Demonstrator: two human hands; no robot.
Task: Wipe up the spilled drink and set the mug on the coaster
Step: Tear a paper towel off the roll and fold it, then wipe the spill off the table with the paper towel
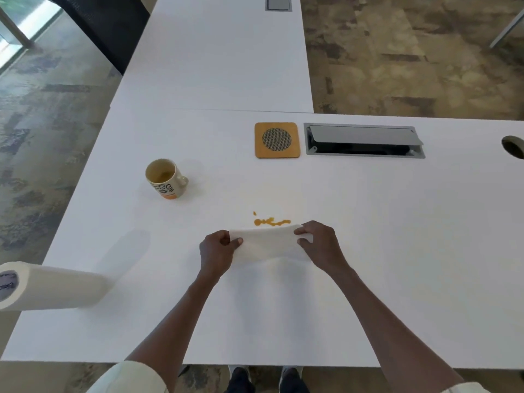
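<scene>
Hands met at the centre of the frame, low over the white worktop [368,222]. The left hand [217,252] pinched the left end of a folded white paper towel [268,242] between thumb and fingers, and the right hand [320,241] gripped its right end the same way, so the towel stretched flat between them. Both forearms ran down to the bottom edge of the frame, with pale sleeves showing at the lower corners.

Just above the towel's far edge lay the spill [270,221], a small orange streak with a separate drop at its upper left. The towel's edge sat right beside the streak; whether it touched could not be told.

Up and to the left of the spill stood the mug [166,178], upright, cream with dark lettering and an orange band at its base, handle pointing right, a little orange liquid inside. It stood well apart from the coaster [277,140], a square wooden one with a round mesh centre, lying flat above the spill, with nothing on it.

Just right of the coaster a grey cable hatch [364,140] was set into the worktop, its lid raised. At the lower left of the frame a paper roll [54,287] lay on its side at the worktop's edge. Shoes [265,378] showed on the floor at bottom centre.
</scene>
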